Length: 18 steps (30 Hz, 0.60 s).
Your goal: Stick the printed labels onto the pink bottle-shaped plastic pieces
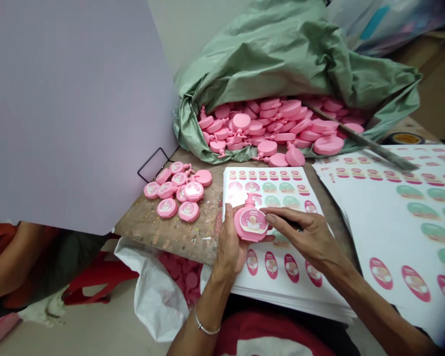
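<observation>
While the left hand curls around a pink bottle-shaped plastic piece above the sticker sheets, hiding the piece's back, the right hand reaches across, fingertips touching the label. Whether it grips anything is unclear: something dark under it is mostly hidden. Labelled pink pieces lie near the table's left edge.

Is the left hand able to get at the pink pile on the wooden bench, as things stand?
Probably yes. The left hand is holding a pink bottle-shaped piece, but the pile lies near it, with only the bench between.
</observation>
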### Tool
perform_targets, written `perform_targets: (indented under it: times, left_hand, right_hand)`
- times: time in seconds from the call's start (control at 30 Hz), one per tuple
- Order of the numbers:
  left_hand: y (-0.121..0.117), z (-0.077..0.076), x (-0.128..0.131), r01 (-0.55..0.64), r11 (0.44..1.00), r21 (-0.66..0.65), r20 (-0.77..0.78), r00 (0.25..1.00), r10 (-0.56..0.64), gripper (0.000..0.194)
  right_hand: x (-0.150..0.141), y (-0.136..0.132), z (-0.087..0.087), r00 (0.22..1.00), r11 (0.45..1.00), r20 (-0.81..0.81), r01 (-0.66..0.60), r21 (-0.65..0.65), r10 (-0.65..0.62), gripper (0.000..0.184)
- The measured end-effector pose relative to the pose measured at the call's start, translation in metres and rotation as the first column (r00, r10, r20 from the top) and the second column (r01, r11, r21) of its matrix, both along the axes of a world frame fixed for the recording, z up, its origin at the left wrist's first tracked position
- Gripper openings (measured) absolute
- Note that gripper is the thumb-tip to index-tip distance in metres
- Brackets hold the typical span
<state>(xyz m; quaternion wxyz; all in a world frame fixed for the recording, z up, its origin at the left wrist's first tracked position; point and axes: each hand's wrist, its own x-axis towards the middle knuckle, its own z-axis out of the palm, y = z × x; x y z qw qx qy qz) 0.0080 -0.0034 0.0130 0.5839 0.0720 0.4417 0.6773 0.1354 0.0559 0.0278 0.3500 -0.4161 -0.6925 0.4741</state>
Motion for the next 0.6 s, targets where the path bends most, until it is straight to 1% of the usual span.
perform_targets:
  times: [0.17,0.27,0.37,0.6]
  left_hand:
    - [0.001,-0.0016,0.0,-0.003,1.0,-0.014,-0.03,1.0,0.003,0.051]
    - [0.0015,-0.001,0.0009,-0.008,1.0,-0.03,-0.036,0.999,0.007,0.051]
    - [0.002,-0.0008,0.0019,-0.045,0.997,-0.056,-0.046,0.998,0.043,0.049]
    - [0.003,0.0009,0.0027,-0.071,0.995,-0.064,-0.025,0.997,0.069,0.048]
  right_hand:
    - [0.0027,-0.0007,0.0027,0.999,1.0,0.036,-0.017,-0.021,0.018,0.029]
    - [0.002,-0.001,0.003,0.999,1.0,0.033,-0.007,0.015,0.007,0.027]
    - [0.0004,-0.0015,0.0022,1.0,0.999,0.021,0.002,0.047,-0.003,0.025]
    - [0.0011,-0.0027,0.0025,1.0,0.997,0.017,0.003,0.073,-0.004,0.025]
